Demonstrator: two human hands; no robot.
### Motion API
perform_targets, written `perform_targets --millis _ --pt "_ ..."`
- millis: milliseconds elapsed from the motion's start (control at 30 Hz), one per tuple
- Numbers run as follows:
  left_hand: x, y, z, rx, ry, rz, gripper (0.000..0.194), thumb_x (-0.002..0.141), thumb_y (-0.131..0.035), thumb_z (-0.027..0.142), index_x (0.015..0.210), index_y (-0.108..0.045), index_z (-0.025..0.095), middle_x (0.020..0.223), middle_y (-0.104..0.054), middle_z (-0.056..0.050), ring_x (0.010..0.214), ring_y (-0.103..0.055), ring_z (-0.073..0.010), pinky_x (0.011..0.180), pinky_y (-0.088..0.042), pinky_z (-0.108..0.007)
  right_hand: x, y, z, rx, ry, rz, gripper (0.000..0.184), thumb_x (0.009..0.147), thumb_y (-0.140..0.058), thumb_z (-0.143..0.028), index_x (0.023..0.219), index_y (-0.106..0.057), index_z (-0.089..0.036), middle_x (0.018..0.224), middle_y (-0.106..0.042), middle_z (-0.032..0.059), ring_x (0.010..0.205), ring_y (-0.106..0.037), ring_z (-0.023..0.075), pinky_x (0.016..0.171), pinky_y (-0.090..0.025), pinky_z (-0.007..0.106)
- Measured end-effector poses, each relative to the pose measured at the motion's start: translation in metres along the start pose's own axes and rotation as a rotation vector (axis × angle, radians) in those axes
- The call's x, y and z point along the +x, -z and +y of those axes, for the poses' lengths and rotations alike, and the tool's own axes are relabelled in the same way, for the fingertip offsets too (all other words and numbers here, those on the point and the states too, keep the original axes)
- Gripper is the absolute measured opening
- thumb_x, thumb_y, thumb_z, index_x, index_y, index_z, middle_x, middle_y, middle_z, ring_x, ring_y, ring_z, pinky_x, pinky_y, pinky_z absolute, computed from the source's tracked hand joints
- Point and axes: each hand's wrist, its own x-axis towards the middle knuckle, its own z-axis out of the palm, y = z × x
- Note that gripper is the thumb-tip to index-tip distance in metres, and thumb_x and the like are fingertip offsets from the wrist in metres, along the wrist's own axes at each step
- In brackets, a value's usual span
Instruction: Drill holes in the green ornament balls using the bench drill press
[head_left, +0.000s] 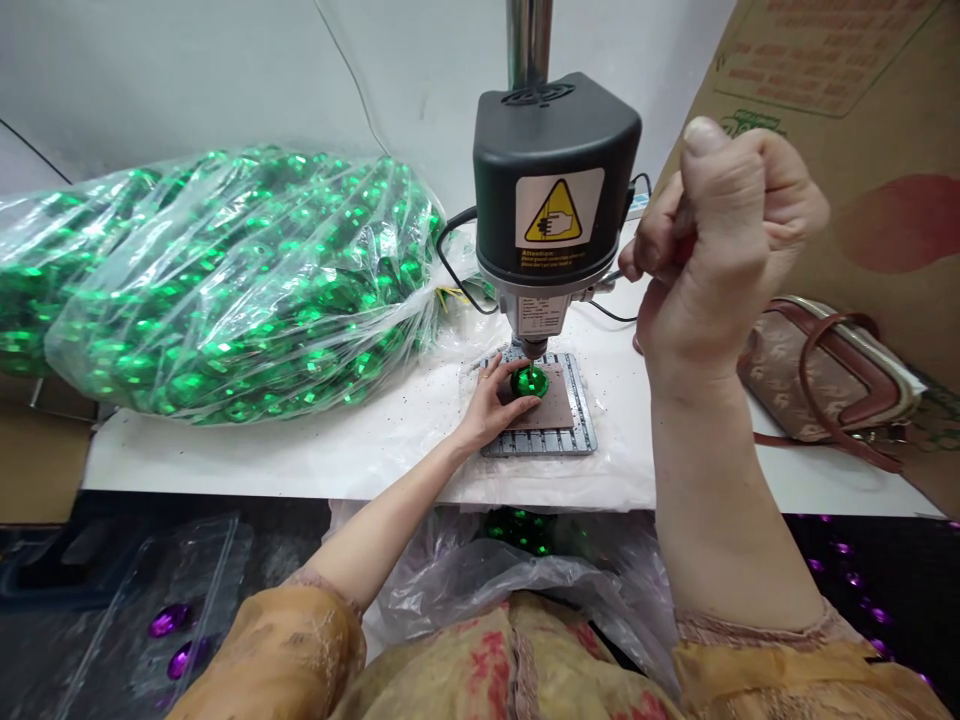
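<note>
A small bench drill press with a black housing and a yellow warning label stands in front of me. Under its bit, a shiny green faceted gem rests on a brownish board laid over the slotted metal base. My left hand pinches the gem between thumb and fingers. Raised at the right of the drill, my right hand is closed in a fist by the feed lever; its fingers hide most of what they grip. The bit's tip meets or nearly meets the gem.
A big clear plastic bag of green gems fills the left of the white table. At the right are a brown handbag and a large cardboard box. Plastic sheeting with green gems hangs below the table edge. Purple gems lie lower left.
</note>
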Motion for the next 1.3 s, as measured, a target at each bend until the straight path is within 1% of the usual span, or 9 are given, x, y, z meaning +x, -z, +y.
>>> perform_targets --millis 100,267,333,533,733,867,1033,1200,1300 --pt "-0.003 -0.002 0.005 0.017 -0.026 -0.019 0.055 0.077 -0.083 0.046 0.125 -0.065 0.025 0.138 -0.064 -0.011 0.153 -0.033 -0.0383 0.126 -0.017 -0.063 -0.001 0.0 -0.001 -0.034 0.0 0.003 0.049 0.087 -0.066 -0.031 0.057 -0.029 -0.021 0.042 -0.03 -0.0102 0.036 -0.032 0.002 0.038 -0.024 0.02" --pt "-0.007 -0.005 0.009 -0.124 -0.005 -0.045 0.057 0.079 -0.082 0.043 0.129 -0.062 0.024 0.132 -0.067 -0.01 0.135 -0.056 -0.0332 0.122 -0.033 -0.055 -0.001 0.003 0.001 -0.013 0.002 -0.016 0.046 0.085 -0.067 -0.03 0.057 -0.031 -0.022 0.043 -0.033 -0.0094 0.037 -0.034 0.0036 0.037 -0.023 0.023" --pt "-0.007 -0.005 0.009 -0.156 0.004 -0.053 0.058 0.078 -0.083 0.041 0.13 -0.061 0.024 0.131 -0.068 -0.01 0.131 -0.06 -0.0317 0.121 -0.036 -0.053 -0.001 0.004 0.001 0.003 0.01 -0.016 0.045 0.084 -0.068 -0.029 0.057 -0.033 -0.023 0.042 -0.034 -0.0091 0.037 -0.034 0.0044 0.037 -0.023 0.025" --pt "-0.006 -0.004 0.01 -0.155 0.018 -0.046 0.058 0.076 -0.085 0.038 0.127 -0.061 0.024 0.128 -0.069 -0.009 0.128 -0.061 -0.0317 0.117 -0.041 -0.051 -0.014 0.006 0.0 -0.035 0.061 0.01 0.042 0.09 -0.059 -0.023 0.057 -0.033 -0.02 0.043 -0.034 -0.0091 0.039 -0.034 0.002 0.044 -0.026 0.022" --pt "-0.007 -0.006 0.007 -0.107 0.004 -0.034 0.054 0.078 -0.083 0.036 0.125 -0.06 0.023 0.127 -0.069 -0.009 0.126 -0.062 -0.0312 0.117 -0.04 -0.052 -0.034 0.011 0.005 -0.017 0.155 0.077 0.042 0.086 -0.059 -0.018 0.054 -0.034 -0.02 0.041 -0.032 -0.0085 0.038 -0.029 0.0043 0.043 -0.026 0.026" --pt "-0.007 -0.006 0.006 -0.089 -0.02 -0.03 0.054 0.079 -0.083 0.037 0.125 -0.06 0.023 0.127 -0.069 -0.009 0.125 -0.062 -0.031 0.117 -0.04 -0.052 -0.042 0.014 0.009 0.023 0.21 0.04 0.041 0.086 -0.058 -0.018 0.057 -0.029 -0.02 0.045 -0.028 -0.0083 0.037 -0.028 0.0034 0.042 -0.028 0.025" --pt "-0.007 -0.005 0.005 -0.105 -0.025 -0.046 0.055 0.079 -0.082 0.039 0.127 -0.06 0.024 0.13 -0.068 -0.009 0.127 -0.061 -0.0307 0.114 -0.042 -0.05 -0.045 0.018 0.01 -0.034 0.225 -0.019 0.045 0.088 -0.056 -0.025 0.058 -0.023 -0.02 0.045 -0.023 -0.0074 0.038 -0.025 0.0041 0.042 -0.025 0.027" --pt "-0.008 -0.005 0.004 -0.106 -0.018 -0.053 0.055 0.08 -0.082 0.04 0.127 -0.059 0.024 0.13 -0.068 -0.009 0.128 -0.06 -0.0307 0.114 -0.042 -0.049 -0.047 0.022 0.014 -0.013 0.264 -0.027 0.047 0.086 -0.057 -0.022 0.056 -0.022 -0.018 0.044 -0.023 -0.007 0.037 -0.024 0.0033 0.04 -0.025 0.026" --pt "-0.008 -0.005 0.002 -0.094 -0.02 -0.048 0.054 0.08 -0.082 0.039 0.127 -0.06 0.024 0.129 -0.068 -0.009 0.129 -0.058 -0.0308 0.113 -0.042 -0.049 -0.05 0.026 0.02 0.01 0.334 -0.034 0.049 0.085 -0.058 -0.02 0.055 -0.02 -0.016 0.044 -0.023 -0.0066 0.038 -0.025 0.0024 0.041 -0.027 0.025"
